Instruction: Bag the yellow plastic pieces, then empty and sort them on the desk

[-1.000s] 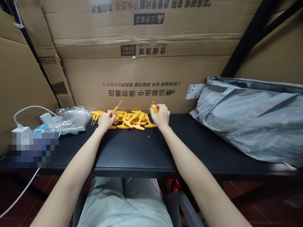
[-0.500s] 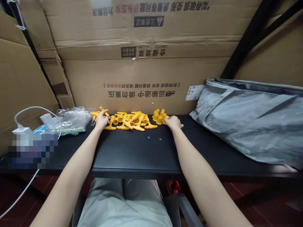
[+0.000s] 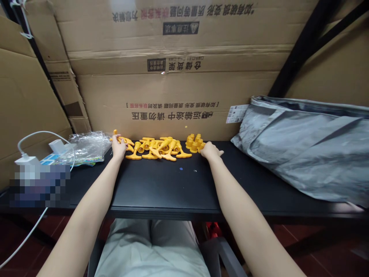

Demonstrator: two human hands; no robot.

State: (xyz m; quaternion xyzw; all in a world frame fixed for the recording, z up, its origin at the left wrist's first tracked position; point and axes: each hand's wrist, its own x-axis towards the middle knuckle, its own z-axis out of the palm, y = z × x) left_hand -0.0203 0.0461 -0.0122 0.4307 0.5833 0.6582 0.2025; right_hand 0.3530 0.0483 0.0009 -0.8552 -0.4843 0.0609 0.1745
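At the left end of a heap of yellow plastic T-shaped handles [image 3: 163, 146], my left hand [image 3: 118, 148] is closed around one yellow T-shaped handle [image 3: 115, 132], whose end sticks up above the fingers. Other handles lie right behind and beside that hand. The heaped handles have flared, hollow ends with something metallic inside. To the right stands a tight group of small yellow flanged sleeves [image 3: 193, 143], upright. My right hand [image 3: 211, 150] rests at the right side of this group, its fingers closed on a yellow sleeve that is mostly covered.
Clear plastic bags [image 3: 89, 144] lie left of the heap, near a white charger [image 3: 29, 163] with its cable. A grey fabric bag [image 3: 302, 150] fills the right side. Cardboard [image 3: 173, 84] walls the back of the black table [image 3: 161, 188]. A small blue dot [image 3: 181, 169] marks the tabletop.
My left hand has shifted slightly left, and the yellow handle in it has turned more upright. The silvery coils beside it are now mostly hidden. My right hand has barely moved.
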